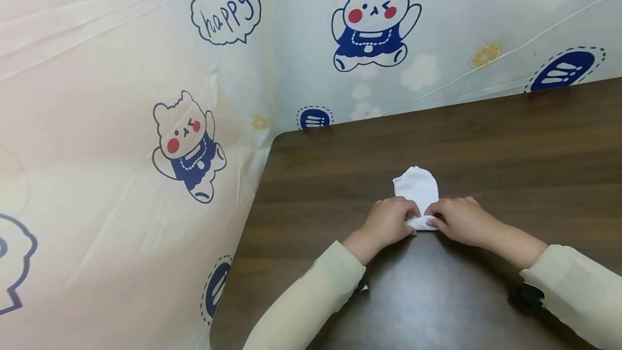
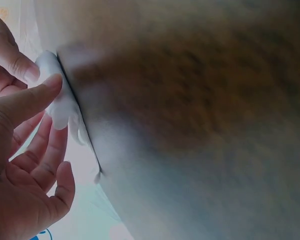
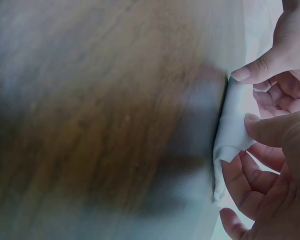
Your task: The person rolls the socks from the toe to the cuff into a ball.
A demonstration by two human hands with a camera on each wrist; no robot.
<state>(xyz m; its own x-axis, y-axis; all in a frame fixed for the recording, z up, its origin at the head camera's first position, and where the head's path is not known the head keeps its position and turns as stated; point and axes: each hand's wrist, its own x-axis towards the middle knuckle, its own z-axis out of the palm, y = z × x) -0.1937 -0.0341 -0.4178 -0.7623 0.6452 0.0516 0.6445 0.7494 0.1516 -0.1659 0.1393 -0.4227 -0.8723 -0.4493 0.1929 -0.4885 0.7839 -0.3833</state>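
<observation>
A white sock (image 1: 417, 187) lies on the brown table, its near end rolled over into a thick fold. My left hand (image 1: 389, 223) pinches the left end of that fold between thumb and fingers. At the right end, my right hand (image 1: 461, 221) grips the same fold, its thumb on the near side. Up close in the left wrist view, the rolled fabric (image 2: 62, 102) sits between thumb and fingers. The right wrist view shows the roll (image 3: 235, 117) with both thumbs against it. The fingers partly cover the fold. The sock's far part lies flat beyond the hands.
The dark wood-grain table (image 1: 330, 177) has a rounded far-left corner. Light curtains (image 1: 116, 123) printed with cartoon bears hang along its left and far sides. A dark device (image 1: 529, 297) sits under the right sleeve.
</observation>
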